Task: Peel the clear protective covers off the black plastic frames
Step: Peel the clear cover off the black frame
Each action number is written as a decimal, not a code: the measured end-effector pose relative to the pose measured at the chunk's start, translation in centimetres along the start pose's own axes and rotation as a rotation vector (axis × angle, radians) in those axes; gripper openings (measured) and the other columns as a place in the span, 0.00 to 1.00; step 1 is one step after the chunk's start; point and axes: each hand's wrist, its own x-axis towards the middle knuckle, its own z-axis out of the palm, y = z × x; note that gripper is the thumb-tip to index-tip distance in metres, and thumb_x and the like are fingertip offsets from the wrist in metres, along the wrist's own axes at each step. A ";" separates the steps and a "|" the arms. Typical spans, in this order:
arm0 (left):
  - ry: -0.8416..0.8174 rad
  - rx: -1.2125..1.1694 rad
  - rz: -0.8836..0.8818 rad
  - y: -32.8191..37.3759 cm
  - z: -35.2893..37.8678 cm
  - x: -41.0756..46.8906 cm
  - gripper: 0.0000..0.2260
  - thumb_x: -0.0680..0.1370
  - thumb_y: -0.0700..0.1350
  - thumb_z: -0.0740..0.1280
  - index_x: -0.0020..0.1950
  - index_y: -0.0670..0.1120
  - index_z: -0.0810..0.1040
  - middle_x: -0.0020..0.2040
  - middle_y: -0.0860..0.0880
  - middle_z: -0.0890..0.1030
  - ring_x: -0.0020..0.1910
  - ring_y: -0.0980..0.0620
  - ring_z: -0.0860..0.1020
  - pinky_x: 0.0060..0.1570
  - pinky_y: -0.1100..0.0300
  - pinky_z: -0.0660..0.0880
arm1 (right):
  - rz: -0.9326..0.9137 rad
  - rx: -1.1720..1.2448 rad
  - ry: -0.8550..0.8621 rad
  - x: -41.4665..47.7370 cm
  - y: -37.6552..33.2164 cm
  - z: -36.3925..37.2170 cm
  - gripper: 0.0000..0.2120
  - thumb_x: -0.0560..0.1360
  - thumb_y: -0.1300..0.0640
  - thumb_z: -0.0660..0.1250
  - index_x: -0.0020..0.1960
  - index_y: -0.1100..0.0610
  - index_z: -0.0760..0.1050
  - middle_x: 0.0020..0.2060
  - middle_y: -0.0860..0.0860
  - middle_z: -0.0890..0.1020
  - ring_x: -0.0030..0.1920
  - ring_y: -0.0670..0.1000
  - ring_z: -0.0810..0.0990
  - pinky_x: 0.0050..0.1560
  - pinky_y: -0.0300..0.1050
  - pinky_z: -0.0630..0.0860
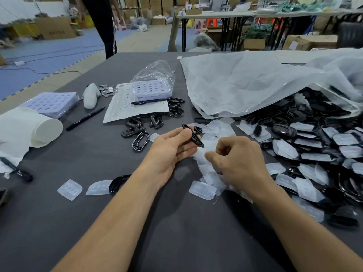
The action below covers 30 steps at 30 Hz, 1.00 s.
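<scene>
Two hands busy | left hand (172, 146) grips frame (193, 136) | right hand (239, 160) pinches cover (199, 154) | risk: cover may tear if yanked

Opens beyond the dark grey cloth-covered table (49, 222) onto a warehouse-like room, floored with blue foam mats (49, 54) and a beige strip of matting (141, 39), crossed by thin dark cables (49, 72) near a white adapter (19, 63). Holds brown cardboard boxes (55, 28) at the far left, stacked cartons (157, 4) along the back, pink stools (121, 24), orange stools (213, 21), and long pale folding tables (216, 15) on black legs, with more boxes (254, 44) beneath and a black chair (350, 36) far right. Glows with soft, even light, and includes a person's dark trousers (107, 32) at the table's far edge.
</scene>
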 end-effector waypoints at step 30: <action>-0.064 0.062 -0.022 0.0 -0.3 -0.1 0.15 0.80 0.27 0.63 0.61 0.40 0.82 0.57 0.39 0.86 0.53 0.45 0.86 0.50 0.57 0.84 | 0.134 0.208 -0.201 1.6 1.8 -2.5 0.15 0.70 0.69 0.72 0.46 0.50 0.84 0.32 0.48 0.85 0.25 0.41 0.76 0.25 0.30 0.69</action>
